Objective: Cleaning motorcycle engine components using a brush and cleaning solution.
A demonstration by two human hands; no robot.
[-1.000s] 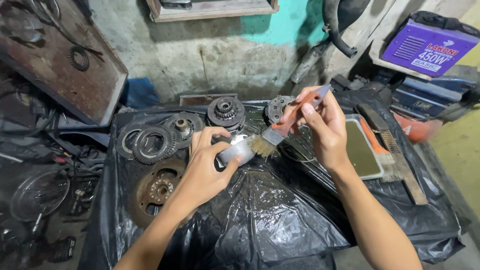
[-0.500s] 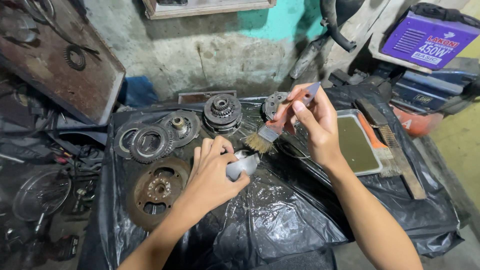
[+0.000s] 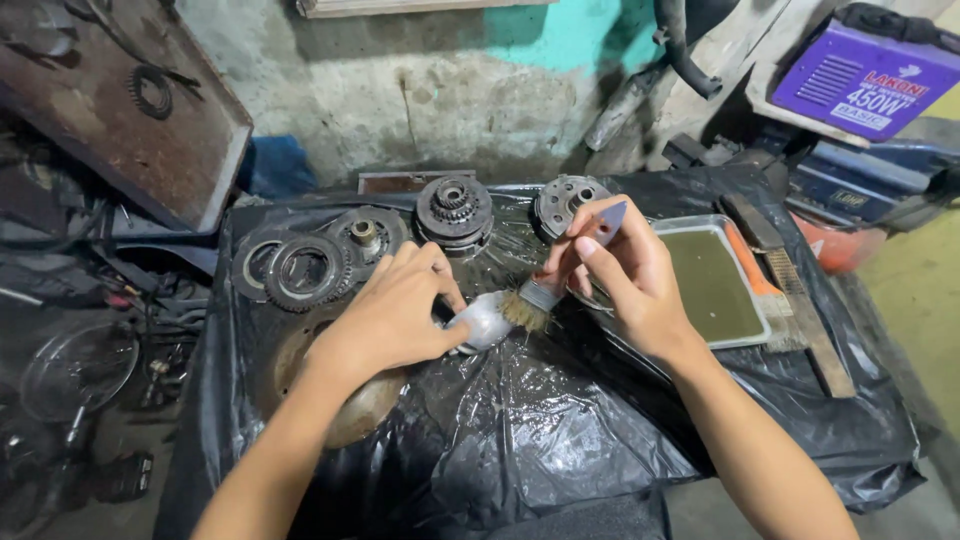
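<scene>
Left hand [image 3: 395,315] closed around a silvery metal part [image 3: 484,320], right hand [image 3: 625,275] gripping a paintbrush [image 3: 548,290].

One package shows clearly — a purple box [image 3: 868,78] at the top right corner, lying tilted on the clutter behind the black-sheeted bench. Its upper face carries a white panel of fine lines on the left and a band of red and white print on the right; its far edge is dark. Just below it sits a dark blue case [image 3: 868,178] bearing a small pale label — too small to make out.
</scene>
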